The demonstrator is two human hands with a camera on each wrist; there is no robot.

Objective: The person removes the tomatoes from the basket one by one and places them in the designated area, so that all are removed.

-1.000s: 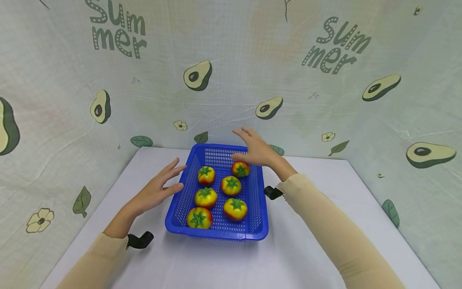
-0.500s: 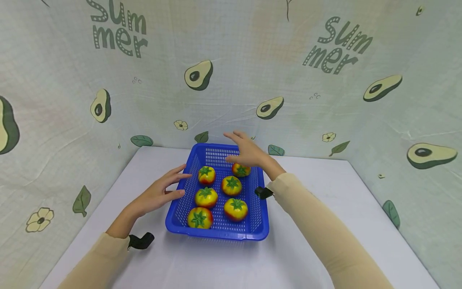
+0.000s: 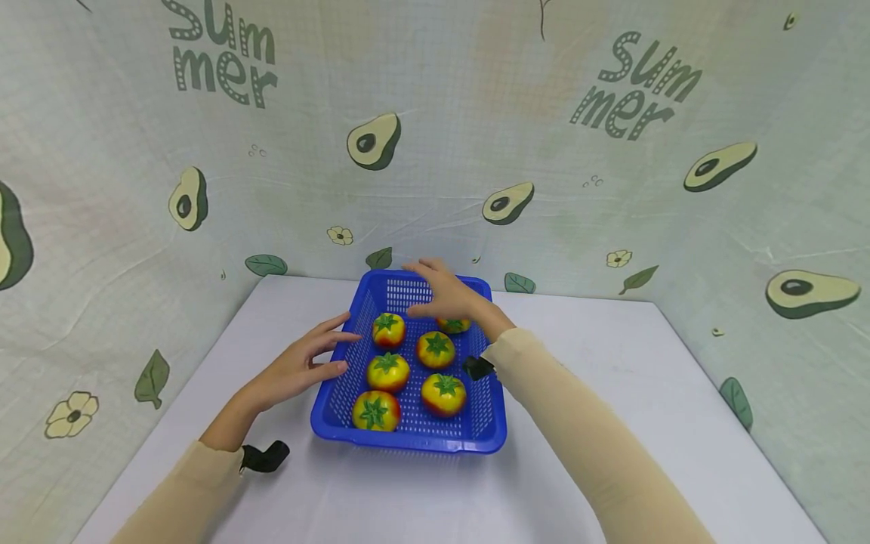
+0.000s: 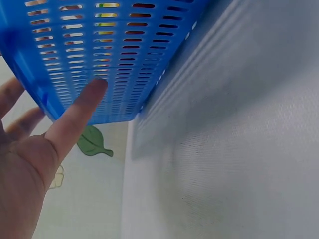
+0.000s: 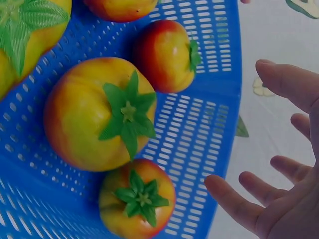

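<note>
Six toy tomatoes sit in two rows inside the blue plastic basket (image 3: 410,434) at table centre. Left hand (image 3: 299,364), fingers spread, touches its left wall; right hand (image 3: 445,296), also spread, hovers above the far-right tomato (image 3: 454,325). Likely light, hard, smooth; grasp around its sides.

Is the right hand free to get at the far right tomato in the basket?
Probably yes: the right hand hovers open just above that tomato, and the basket has no lid.
</note>
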